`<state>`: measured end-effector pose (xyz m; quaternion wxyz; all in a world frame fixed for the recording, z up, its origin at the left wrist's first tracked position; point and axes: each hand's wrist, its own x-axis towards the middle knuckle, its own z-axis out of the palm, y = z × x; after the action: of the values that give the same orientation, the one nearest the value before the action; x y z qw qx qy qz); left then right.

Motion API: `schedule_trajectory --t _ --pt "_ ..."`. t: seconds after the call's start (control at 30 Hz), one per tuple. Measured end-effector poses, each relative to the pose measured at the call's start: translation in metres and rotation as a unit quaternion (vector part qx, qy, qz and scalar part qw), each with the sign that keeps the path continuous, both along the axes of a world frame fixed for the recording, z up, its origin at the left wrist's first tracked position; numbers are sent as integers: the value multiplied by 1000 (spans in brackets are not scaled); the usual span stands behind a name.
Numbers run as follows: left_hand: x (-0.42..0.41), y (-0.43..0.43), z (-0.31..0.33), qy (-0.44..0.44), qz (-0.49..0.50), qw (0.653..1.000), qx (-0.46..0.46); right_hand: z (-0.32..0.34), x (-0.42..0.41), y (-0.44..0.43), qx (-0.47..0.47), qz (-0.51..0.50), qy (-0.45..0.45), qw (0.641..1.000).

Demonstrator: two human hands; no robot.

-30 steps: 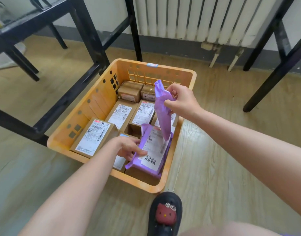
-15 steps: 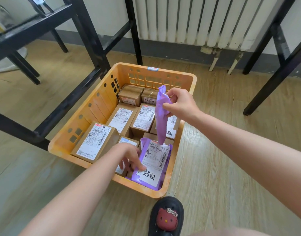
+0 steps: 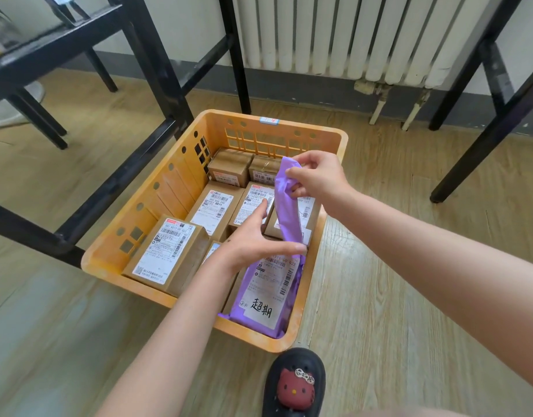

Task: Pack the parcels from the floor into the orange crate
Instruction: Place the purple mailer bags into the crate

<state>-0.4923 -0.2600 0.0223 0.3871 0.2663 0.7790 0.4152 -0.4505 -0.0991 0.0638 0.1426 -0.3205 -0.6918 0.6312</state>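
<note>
Purple plastic mailer parcel (image 3: 268, 296) with a white label, already down in the 5 o'clock corner of the orange plastic crate (image 3: 108, 263), just past a black slipper (image 3: 295, 383) at 6 o'clock. Left hand (image 3: 247, 239) spread flat, fingers straight across the mailer's upper end, gripping nothing. Right hand (image 3: 319, 176) pinching the loose purple tail, held upright toward 12 o'clock. Likely snag: tail let go unfolded and springing up proud of the rim, or tugged too hard, dragging the soft pack off its corner. Labelled brown cardboard boxes (image 3: 168, 254) packed tight from 9 to 12 o'clock, leaving little room to tuck. Black metal table frame (image 3: 159, 85) close against the crate at 10 o'clock; white radiator (image 3: 349, 34) beyond at 12
</note>
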Motion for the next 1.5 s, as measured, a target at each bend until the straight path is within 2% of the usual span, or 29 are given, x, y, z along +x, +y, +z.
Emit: schedule_trajectory --t 0.1,0.23,0.4,0.6,0.7,0.77,0.87,0.97,1.03,1.07,1.13,1.27,1.33,1.4,1.43,1.5 --pt "3 5 1 -30 33 995 92 -1 1 -4 -52 10 19 998" --pt "2 13 -3 65 199 975 80 1 1 -7 -60 53 45 996" --pt "2 10 -9 185 224 952 97 3 0 -4 -63 110 62 990" --pt "-7 21 -24 221 279 928 114 1 -3 -5 -26 144 61 987" --pt "-14 29 -36 143 338 921 130 1 -6 -4 14 122 64 990" --pt "-20 35 -45 65 404 902 136 -1 -4 0 26 100 57 993" --pt "-23 44 -58 -61 491 854 161 -7 0 11 15 69 50 996" --pt "-13 58 -69 -219 534 791 201 -12 4 20 14 47 42 998" --pt "-5 65 -73 -284 552 756 209 -13 5 26 21 32 41 998" --pt "-2 67 -75 -302 550 752 202 -13 5 29 24 26 41 999" --pt "2 72 -78 -328 517 772 170 -13 5 34 27 15 40 999" --pt "2 67 -71 -345 377 858 43 -16 6 40 41 8 33 999" --pt "-5 59 -66 -323 300 897 -15 -18 7 41 57 10 27 998" --pt "-15 50 -57 -225 186 948 -125 -19 8 40 79 13 15 997" --pt "-18 47 -54 -157 131 963 -178 -20 8 41 92 15 8 996" --pt "-27 46 -52 5 79 978 -191 -21 8 40 128 22 -6 991"
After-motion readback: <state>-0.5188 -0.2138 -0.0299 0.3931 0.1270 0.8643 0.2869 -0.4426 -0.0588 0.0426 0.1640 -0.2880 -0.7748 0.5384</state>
